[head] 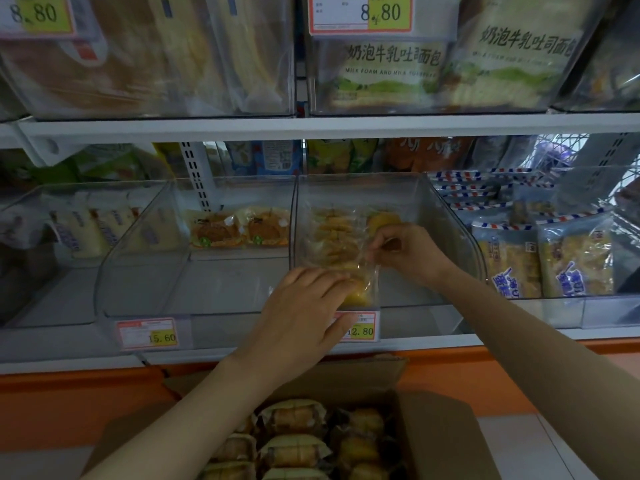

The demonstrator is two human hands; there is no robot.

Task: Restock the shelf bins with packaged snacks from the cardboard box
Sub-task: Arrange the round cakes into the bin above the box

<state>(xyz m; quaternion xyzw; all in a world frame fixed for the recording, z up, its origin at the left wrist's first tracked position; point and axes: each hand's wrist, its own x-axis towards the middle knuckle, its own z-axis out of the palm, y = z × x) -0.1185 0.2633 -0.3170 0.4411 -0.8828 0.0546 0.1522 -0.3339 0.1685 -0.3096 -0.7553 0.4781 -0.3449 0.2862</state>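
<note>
A clear shelf bin [450, 216] stands in the middle of the lower shelf, with a 12.80 price tag on its front. Inside it lies a transparent snack pack [336, 247] with yellow pastries. My left hand [301, 313] reaches over the bin's front wall and its fingers rest on the near end of the pack. My right hand [408, 252] is inside the bin and pinches the pack's right edge. Below, an open cardboard box [440, 434] holds several wrapped snacks [294, 420].
To the left is a clear bin [138, 271] tagged 15.60 with two orange-labelled packs [239, 230] at its back. On the right sit blue-striped cake packs [554, 258]. The upper shelf [311, 128] carries bins of toast bread. An orange ledge [69, 403] runs below the shelf.
</note>
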